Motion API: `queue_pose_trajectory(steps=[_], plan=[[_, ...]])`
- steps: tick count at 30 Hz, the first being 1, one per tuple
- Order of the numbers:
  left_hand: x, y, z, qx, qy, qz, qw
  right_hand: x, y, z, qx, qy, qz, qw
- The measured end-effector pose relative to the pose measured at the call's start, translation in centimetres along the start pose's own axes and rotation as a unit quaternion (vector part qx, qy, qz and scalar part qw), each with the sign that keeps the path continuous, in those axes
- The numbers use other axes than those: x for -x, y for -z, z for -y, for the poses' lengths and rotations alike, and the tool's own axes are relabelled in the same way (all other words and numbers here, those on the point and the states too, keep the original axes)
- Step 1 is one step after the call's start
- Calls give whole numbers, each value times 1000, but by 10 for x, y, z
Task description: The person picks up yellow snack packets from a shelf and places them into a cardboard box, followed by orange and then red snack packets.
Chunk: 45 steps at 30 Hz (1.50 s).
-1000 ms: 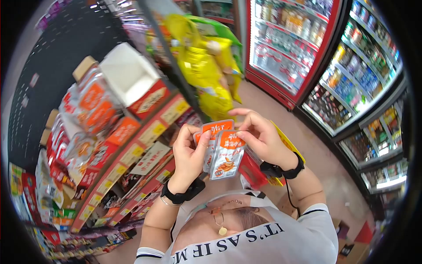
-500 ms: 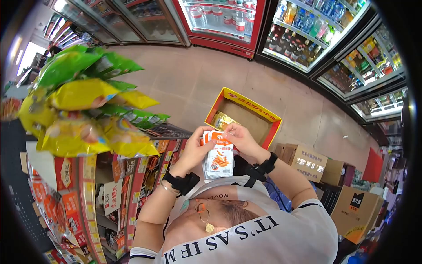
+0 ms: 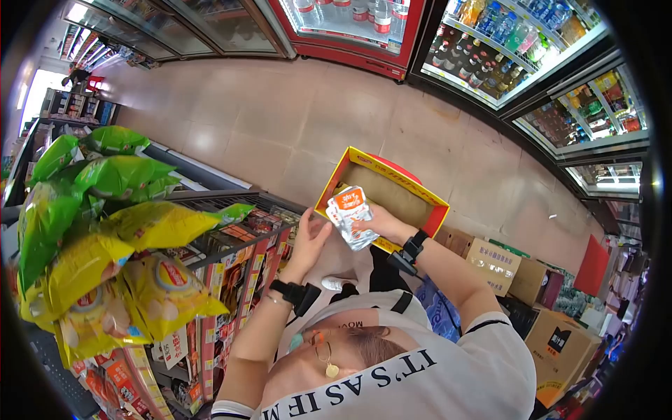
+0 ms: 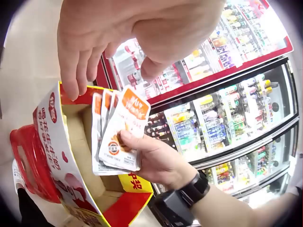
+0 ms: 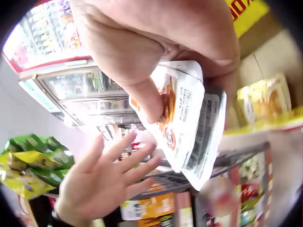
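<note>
My right hand [image 3: 383, 222] pinches several flat snack packets [image 3: 348, 210], white and silver with orange tops, the thumb lying across the front one. They are fanned out in the left wrist view, with small brown food pictured on the front packet [image 4: 124, 124]. Just to their left, my left hand [image 3: 308, 241] is off the packets, its fingers spread in the right wrist view. Behind the packets is a yellow and red cardboard box [image 3: 402, 173], open at the top. A gold-yellow pack [image 5: 266, 100] lies inside it, largely hidden by the packets in the head view.
Green and yellow snack bags [image 3: 126, 231] hang on the left beside a shelf rack [image 3: 241, 259]. Lit drink fridges [image 3: 490, 42] line the far side across a tiled floor [image 3: 280, 112]. Cardboard cartons [image 3: 563, 350] stand on the right. A red object [image 4: 31, 156] sits beside the box.
Both hands held the packets earlier; the left has let go and moved left. The right has tilted and fanned them near the box. The view has turned from the shelf toward the aisle.
</note>
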<state>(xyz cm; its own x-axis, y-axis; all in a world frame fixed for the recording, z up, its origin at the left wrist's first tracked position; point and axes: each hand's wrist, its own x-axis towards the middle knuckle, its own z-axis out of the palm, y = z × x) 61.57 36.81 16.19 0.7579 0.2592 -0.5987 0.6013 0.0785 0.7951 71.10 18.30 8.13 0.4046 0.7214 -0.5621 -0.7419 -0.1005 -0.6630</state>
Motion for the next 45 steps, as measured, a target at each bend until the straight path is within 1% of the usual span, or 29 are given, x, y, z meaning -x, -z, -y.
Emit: queue_pose_trajectory(steps=[1,2,3,4,5,6,7,9,11,14,18,19,21,23,25,27,28,29,31,33,34,36,38,39,40,42,43,44,45], plan=[[-4,6,11,-21,-13,-25,999,-15,18,-8,52,60,-37,996],[-11,17,37,-63,-61,-6,996,-27,37,-11,210,65,-99,971],[-6,24,37,-63,-62,-8,996,-38,55,-13,362,67,-158,916],[1,31,34,-61,-28,4,998,-49,70,-18,361,69,-156,917],[6,37,33,-59,6,15,998,-61,83,-24,410,39,-180,893],[9,45,40,-60,6,13,998,-72,92,-28,456,9,-203,866],[13,54,49,-55,31,13,998,-83,97,-31,455,9,-202,867],[25,62,66,-52,56,11,997,-101,105,-37,524,-58,-221,820],[39,67,81,-62,119,-37,990,-116,105,-40,526,-68,-231,815],[52,73,121,-83,119,-23,989,-141,103,-48,502,-85,-266,819],[66,61,116,-46,160,-12,986,-174,108,-62,477,-65,-237,844],[68,60,120,-43,165,-13,985,-179,110,-66,468,-80,-234,848],[74,58,126,-70,156,-12,985,-179,113,-70,458,-81,-259,847],[77,58,127,-91,155,-10,984,-176,117,-67,442,-139,-277,842],[77,58,124,-114,147,-6,983,-175,128,-77,478,-153,-302,810],[78,59,120,-167,123,-7,978,-171,137,-92,448,-113,-372,805],[79,59,116,-165,119,-7,979,-152,125,-77,460,-89,-382,796],[80,58,112,-191,114,-9,975,-162,147,-107,488,-42,-363,792],[81,59,101,-215,102,-13,971,-132,140,-89,565,-138,-230,780],[84,62,91,-219,80,-10,972,-102,129,-77,599,-168,-195,759],[87,65,89,-218,73,-13,973,-91,126,-78,600,-161,-190,760],[91,75,83,-273,39,-10,961,-70,120,-72,614,-178,-162,752],[99,80,60,-284,27,-23,958,-54,114,-64,629,-170,-139,746],[105,85,52,-297,23,-31,954,-51,111,-60,633,-160,-128,747],[107,94,55,-295,-19,-31,955,-42,100,-48,663,-138,-104,729],[117,102,53,-294,-64,-61,952,-36,84,-39,675,-90,-141,719],[125,106,51,-294,-95,-78,948,-31,71,-30,672,-44,-147,724],[128,112,57,-239,-106,-65,963,-25,57,-22,660,-5,-162,734],[138,115,53,-237,-113,-98,960,-15,38,-12,645,47,-159,746]])
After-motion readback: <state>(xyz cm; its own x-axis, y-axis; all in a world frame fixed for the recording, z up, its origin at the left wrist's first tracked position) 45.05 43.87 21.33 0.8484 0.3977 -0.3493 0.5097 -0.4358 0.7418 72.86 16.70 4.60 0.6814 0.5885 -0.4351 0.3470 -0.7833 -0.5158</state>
